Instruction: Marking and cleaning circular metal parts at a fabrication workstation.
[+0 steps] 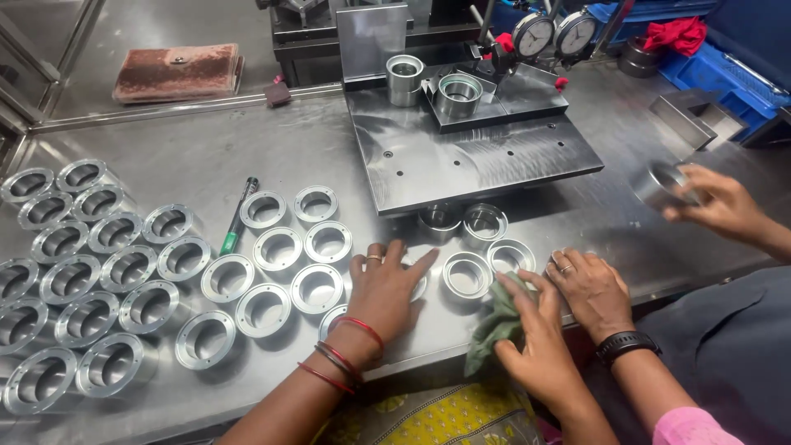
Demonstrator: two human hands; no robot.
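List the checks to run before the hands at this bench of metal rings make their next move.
1. Left hand lies flat and open on the steel table: ok.
2. Right hand has a grip on the green cloth: ok.
3. Cloth touches the nearest ring: cannot tell.
4. Room beside the right hand: not ok, another person's hand with a wristwatch sits right against it.
5. Green pen lies apart from both hands: ok.

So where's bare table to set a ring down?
Free: table between the rusty block and the rings, and right of the dark plate. Crowded: around the left hand and right hand with its green cloth.
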